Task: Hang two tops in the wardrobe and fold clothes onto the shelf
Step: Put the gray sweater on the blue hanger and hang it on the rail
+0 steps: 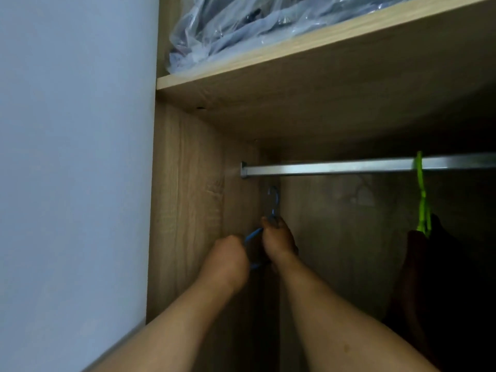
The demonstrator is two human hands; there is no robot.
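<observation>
- the right hand (277, 241) is gripping a blue hanger (273, 208) at the base of its neck, fingers curled tight around the thin stem, with the rounded hook rising just above the knuckles.
- the left hand (228, 261) is closing in a fist on the hanger's slim blue arm, which is poking out between the two hands; what the fingertips are doing on the far side cannot be told.
- the hanger's hook is sitting below the rail (349, 167), apart from it, near the rail's left end bracket.
- the rail is a flat-sided, brushed metal bar running across the wardrobe (188, 210), whose side panel is showing a pale wood grain.
- a green hanger (421, 194) of slender plastic is hooking over the rail well to the right, carrying a dark garment (440, 264) that is drooping in soft folds in the shadow.
- the shelf (295, 49) above is a thick wood-grain board, bearing a crinkled, glossy clear plastic bag (228, 28) with dark cloth inside.
- a smooth, matt pale wall (75, 157) is lying to the left of the wardrobe.
</observation>
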